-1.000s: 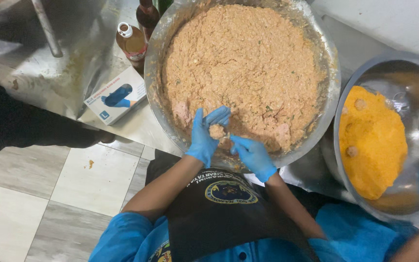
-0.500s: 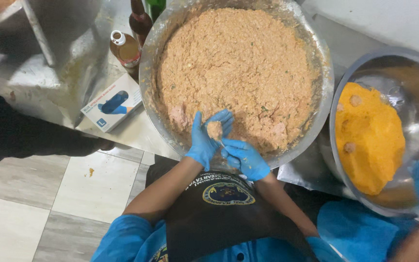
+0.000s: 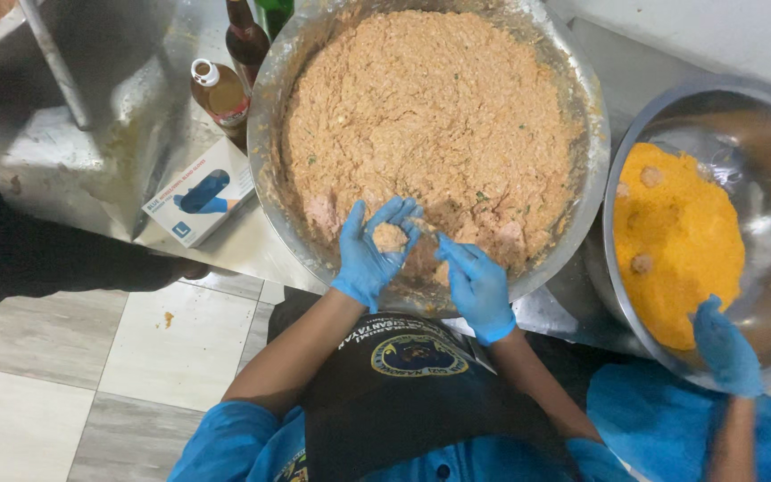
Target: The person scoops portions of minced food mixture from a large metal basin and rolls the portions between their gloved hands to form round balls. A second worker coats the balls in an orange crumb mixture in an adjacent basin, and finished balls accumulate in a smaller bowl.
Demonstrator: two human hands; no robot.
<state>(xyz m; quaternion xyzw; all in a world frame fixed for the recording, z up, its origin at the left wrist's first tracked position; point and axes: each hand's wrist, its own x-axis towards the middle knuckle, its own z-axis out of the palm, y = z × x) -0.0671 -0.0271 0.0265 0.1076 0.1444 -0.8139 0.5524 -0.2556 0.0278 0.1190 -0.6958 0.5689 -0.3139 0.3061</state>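
While the left hand (image 3: 369, 254) curls around a small lump of mixture (image 3: 390, 236), the right hand (image 3: 476, 284) lies open beside it, fingers extended, holding nothing. Shaping step, by the look; rounding it needs both palms. Lump sits over the near rim of the big steel bowl (image 3: 265, 98) of minced mixture (image 3: 430, 116).

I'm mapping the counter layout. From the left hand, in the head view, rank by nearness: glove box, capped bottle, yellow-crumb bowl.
From the left hand:
1. Glove box, to its left on the counter.
2. Capped bottle, beyond the box.
3. Yellow-crumb bowl, far right.
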